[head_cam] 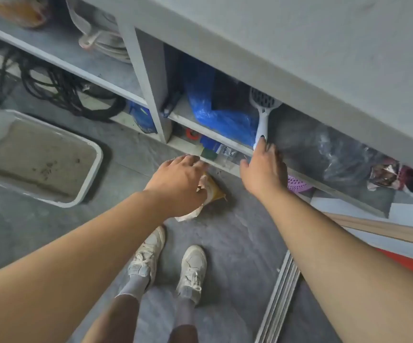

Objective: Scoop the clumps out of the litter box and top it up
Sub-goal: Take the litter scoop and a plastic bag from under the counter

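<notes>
A white litter box with grey litter and a few dark clumps sits on the floor at the left. A white slotted scoop leans in the shelf compartment, its head up under the shelf top. My right hand reaches to it with fingers spread, fingertips touching the end of the handle, not closed around it. My left hand is palm-down over a crumpled yellow and white bag on the floor. The palm hides the bag's top, so a grip cannot be made out.
The grey shelf unit holds a blue plastic bag, a dark plastic bag, black cables and small items. A metal rail and a wooden strip lie on the floor at right. My shoes stand below.
</notes>
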